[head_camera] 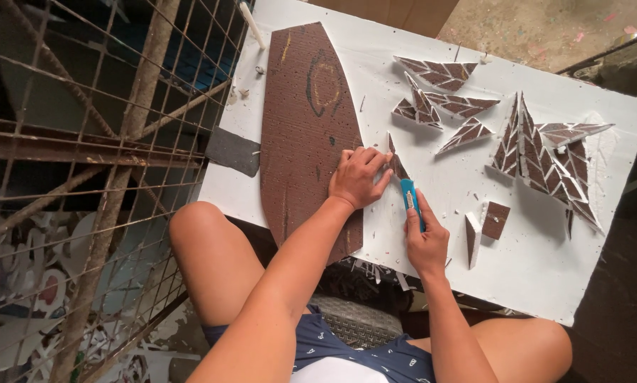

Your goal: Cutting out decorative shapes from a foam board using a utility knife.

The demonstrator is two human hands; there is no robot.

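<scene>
The brown triangular piece [397, 164] lies just right of the long brown sheet [310, 135], pinned under my left hand [357, 177]. My right hand [425, 240] clasps a blue utility knife [410, 200] just below that piece.

The left hand [357, 177] covered the lower end of the narrow brown sliver [397, 162] and part of the brown sheet [305, 128]. The right hand [425, 241] hid most of the blue cutter [410, 200] — its blade was too small to make out. The white stick [251, 23] ran off the top edge — the person's knees off the bottom.
</scene>
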